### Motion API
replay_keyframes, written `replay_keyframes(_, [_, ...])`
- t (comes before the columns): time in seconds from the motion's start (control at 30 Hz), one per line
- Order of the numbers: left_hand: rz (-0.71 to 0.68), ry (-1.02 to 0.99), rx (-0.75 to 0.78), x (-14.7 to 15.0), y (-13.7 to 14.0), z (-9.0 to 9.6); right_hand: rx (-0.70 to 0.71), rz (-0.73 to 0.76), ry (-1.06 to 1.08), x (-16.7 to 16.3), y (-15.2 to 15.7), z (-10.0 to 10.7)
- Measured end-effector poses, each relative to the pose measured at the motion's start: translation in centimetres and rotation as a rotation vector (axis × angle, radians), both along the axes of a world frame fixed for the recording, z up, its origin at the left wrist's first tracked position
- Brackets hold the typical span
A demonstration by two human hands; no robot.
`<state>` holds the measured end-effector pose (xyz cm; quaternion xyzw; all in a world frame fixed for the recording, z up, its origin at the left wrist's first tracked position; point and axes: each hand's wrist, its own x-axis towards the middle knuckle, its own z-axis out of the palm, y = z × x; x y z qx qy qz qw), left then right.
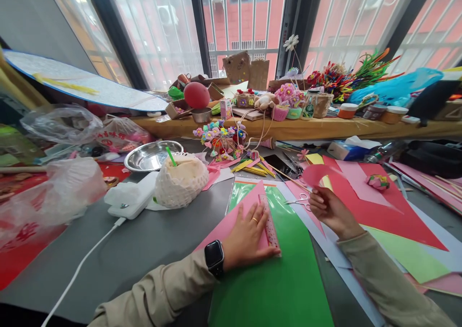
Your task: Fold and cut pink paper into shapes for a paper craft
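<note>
My left hand (249,233) lies flat with spread fingers on a sheet of pink paper (216,228) and a narrow patterned ruler (270,221). Both rest on a large green sheet (274,288). To the right, my right hand (334,211) is raised with its fingers pinched together. A thin wooden stick (287,174) runs into its fingertips and appears to be held there. Curved pink paper (314,174) shows just behind those fingers; whether they touch it, I cannot tell. Small white-handled scissors (300,201) lie beside the right hand.
A fruit in foam netting with a green straw (182,180), a metal bowl (151,155) and a white charger (132,197) with its cable stand left. Red paper (407,211) and other coloured sheets spread right. Craft flowers (220,137) and a dark phone (279,166) lie ahead.
</note>
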<state>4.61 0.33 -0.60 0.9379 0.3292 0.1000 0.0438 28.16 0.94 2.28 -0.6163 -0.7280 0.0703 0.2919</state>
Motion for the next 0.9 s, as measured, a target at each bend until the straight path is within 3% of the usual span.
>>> replay_keyframes(0.03, [-0.013,0.029,-0.024,0.0,0.0,0.1,-0.066,-0.019,0.263,0.4,0.5,-0.7])
replay_keyframes(0.13, [-0.005,0.081,-0.055,0.2,0.1,0.3,-0.321,-0.14,1.347,1.1,1.2,-2.4])
replay_keyframes(0.17, [-0.001,0.087,-0.055,0.2,0.1,0.4,-0.374,-0.169,1.582,1.1,1.3,-2.8])
replay_keyframes(0.2, [-0.001,0.091,-0.055,0.2,0.1,0.4,-0.397,-0.187,1.689,1.1,1.4,-3.2])
replay_keyframes(0.33, [-0.01,0.097,-0.056,0.2,0.1,0.4,-0.416,-0.212,1.757,0.9,1.5,-4.0])
replay_keyframes(0.5, [-0.007,0.091,-0.035,0.1,0.2,0.2,-0.337,-0.201,1.759,0.9,1.4,-4.2])
replay_keyframes(0.63, [-0.013,0.093,-0.024,0.1,0.2,0.2,-0.212,-0.121,1.581,1.0,1.0,-3.6])
replay_keyframes(0.73, [-0.031,0.098,-0.012,0.0,0.3,0.3,-0.162,-0.162,1.186,1.2,0.8,-3.3])
replay_keyframes(0.9, [-0.134,0.094,0.024,0.0,0.1,0.7,0.008,-0.114,0.249,1.9,1.0,-3.9])
